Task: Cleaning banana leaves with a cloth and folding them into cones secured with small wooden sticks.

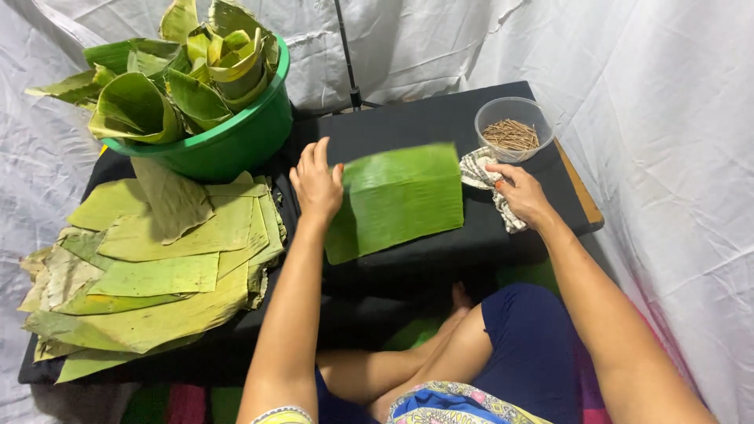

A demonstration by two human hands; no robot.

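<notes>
leaf: we have one green leaf piece flat on the black table, between our hands
left hand: fingers spread flat on its left edge
right hand: closed on a patterned cloth, near the tub of sticks
done: we judge the green basin of folded leaves finished
left: flat leaf stack

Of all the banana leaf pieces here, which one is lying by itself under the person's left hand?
The bright green rectangular leaf at the table's middle, touched by the left hand; the others lie stacked at left or folded in the green basin.
</notes>
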